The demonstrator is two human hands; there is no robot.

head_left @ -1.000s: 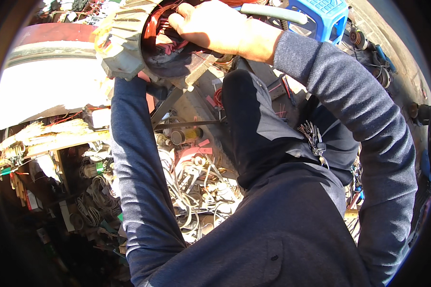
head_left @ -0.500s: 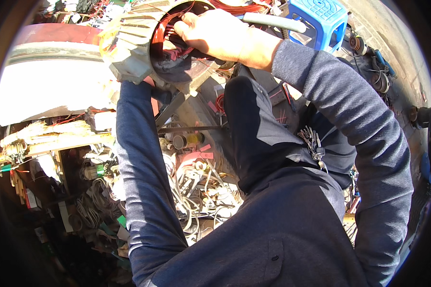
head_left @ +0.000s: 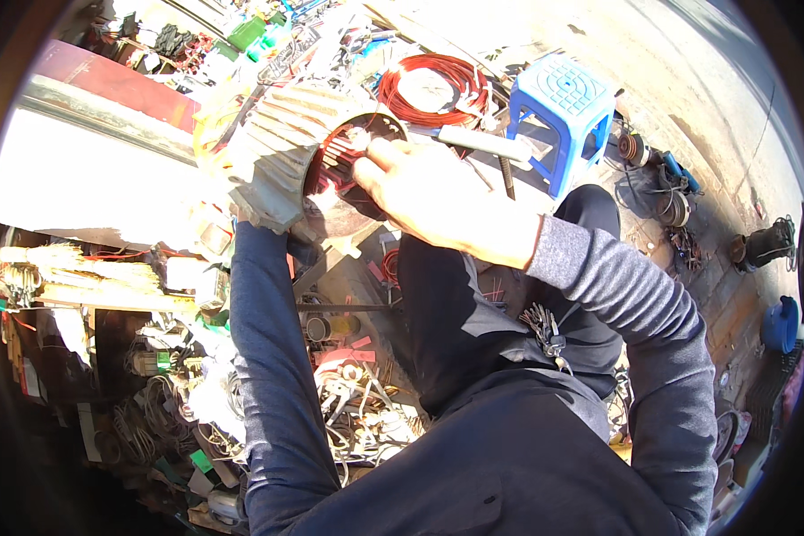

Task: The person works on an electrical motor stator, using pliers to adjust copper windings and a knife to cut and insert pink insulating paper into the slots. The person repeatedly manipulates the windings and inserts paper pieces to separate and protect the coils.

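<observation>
A finned grey motor housing (head_left: 281,147) is at the upper middle, its round opening facing right. Red-brown copper windings (head_left: 338,154) line the inside. My right hand (head_left: 420,188) is at the mouth of this opening, fingers curled inward against the windings. What the fingertips pinch, if anything, is too small to tell. My left forearm (head_left: 272,348) reaches up to the lower side of the housing, which hides the left hand. Just beyond my right hand is a pale grey tool handle (head_left: 487,143); I cannot tell what it rests on.
A coil of red-brown wire (head_left: 431,61) lies beyond the motor, with a blue plastic stool (head_left: 558,98) to its right. Pale strip scraps (head_left: 366,402) cover the ground below. A blue container (head_left: 780,323) stands far right. Keys (head_left: 545,330) hang at my waist.
The view has tilted up, so the motor, stool and hands appear lower and the whole wire coil shows. My right hand stays at the opening, its fingers slightly shifted.
</observation>
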